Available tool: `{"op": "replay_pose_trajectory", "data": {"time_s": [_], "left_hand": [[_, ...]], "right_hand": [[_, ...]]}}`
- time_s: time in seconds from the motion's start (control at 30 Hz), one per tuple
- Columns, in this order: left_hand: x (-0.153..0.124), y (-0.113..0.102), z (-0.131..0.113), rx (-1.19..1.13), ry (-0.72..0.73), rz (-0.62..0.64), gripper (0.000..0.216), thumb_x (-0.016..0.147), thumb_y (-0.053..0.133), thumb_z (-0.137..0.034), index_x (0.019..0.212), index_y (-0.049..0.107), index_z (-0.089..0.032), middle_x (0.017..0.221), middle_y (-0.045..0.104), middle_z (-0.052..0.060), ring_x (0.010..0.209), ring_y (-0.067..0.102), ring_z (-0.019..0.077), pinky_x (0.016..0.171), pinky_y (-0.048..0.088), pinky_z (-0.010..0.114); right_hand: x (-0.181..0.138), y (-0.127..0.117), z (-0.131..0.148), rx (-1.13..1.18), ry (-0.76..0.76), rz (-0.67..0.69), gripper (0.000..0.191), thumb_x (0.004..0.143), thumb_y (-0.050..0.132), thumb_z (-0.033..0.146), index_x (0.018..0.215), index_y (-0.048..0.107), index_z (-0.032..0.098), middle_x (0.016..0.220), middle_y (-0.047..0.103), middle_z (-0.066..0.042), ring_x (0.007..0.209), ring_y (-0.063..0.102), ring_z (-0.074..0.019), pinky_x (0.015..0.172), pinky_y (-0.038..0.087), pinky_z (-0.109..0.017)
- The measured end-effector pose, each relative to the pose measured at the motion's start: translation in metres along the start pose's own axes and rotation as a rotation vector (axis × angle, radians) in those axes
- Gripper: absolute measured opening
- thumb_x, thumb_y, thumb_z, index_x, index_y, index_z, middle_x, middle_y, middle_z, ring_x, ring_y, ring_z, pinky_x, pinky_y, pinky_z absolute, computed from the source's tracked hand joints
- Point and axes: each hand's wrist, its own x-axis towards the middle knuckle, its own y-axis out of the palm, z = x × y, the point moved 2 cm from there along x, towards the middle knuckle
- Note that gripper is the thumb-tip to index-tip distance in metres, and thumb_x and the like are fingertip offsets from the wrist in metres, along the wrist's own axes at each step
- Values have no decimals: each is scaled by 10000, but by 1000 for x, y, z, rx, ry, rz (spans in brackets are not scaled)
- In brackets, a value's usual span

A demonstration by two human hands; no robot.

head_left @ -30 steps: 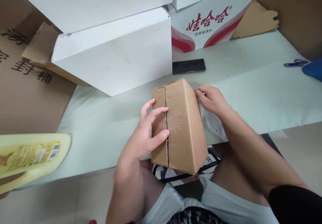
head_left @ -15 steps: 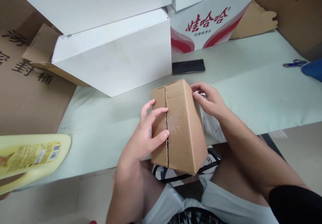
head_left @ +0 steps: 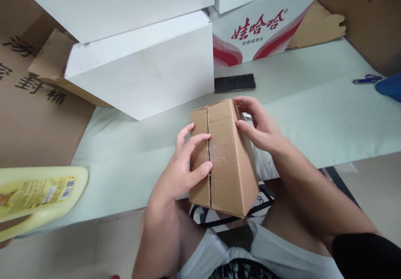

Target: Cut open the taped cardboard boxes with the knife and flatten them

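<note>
A small brown cardboard box (head_left: pixel 224 158) lies at the near edge of the covered table, jutting out over my lap. A narrow seam between two flaps runs along its upper face. My left hand (head_left: pixel 184 162) grips the box from the left, thumb and a fingertip at the seam and another finger by the left edge. At the far right corner my right hand (head_left: pixel 261 122) holds the box, thumb on the right side and fingers curled round the far end. Under the right wrist some crumpled, pale clear material (head_left: pixel 265 160) is partly covered.
Beyond the box a black phone (head_left: pixel 234 82) lies before stacked white cartons (head_left: pixel 150 70). A red-printed carton (head_left: pixel 260 32) stands behind. Large brown cartons (head_left: pixel 34 116) flank the table. A yellow bottle (head_left: pixel 46 195) is at left, a purple-blue tool (head_left: pixel 366 79) at right.
My right hand has shifted slightly left, its thumb and fingers closing around the box's far corner. The box has moved a touch to the right; my left hand stays on it.
</note>
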Motion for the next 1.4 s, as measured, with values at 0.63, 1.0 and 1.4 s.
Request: {"op": "replay_pose_trajectory", "data": {"time_s": [0.63,1.0,1.4], "left_hand": [[2,4,-4,7,22,-4,506,866,634,-344,1358,545,-271,1643,213,133,1616,98,389,1211,382,616],[1,8,-14,40,4,-126,506,775,628,-246,1279,590,-277,1600,310,111,1536,321,387,1099,522,553],[-3,9,-19,17,-19,-150,429,767,624,-198,1189,597,-271,1614,321,102,1494,420,330,1123,502,516]], "right_hand": [[-18,22,58,-189,48,146,508,916,571,317,1418,500,285,1779,63,-72,1643,62,-364,1264,229,-659],[-17,23,61,-199,10,195,348,941,498,247,1261,628,288,1781,50,10,1647,23,-351,1274,205,-669],[-14,22,64,-191,-1,251,350,917,500,198,1207,681,278,1782,40,48,1647,-35,-345,1277,194,-683]]}}
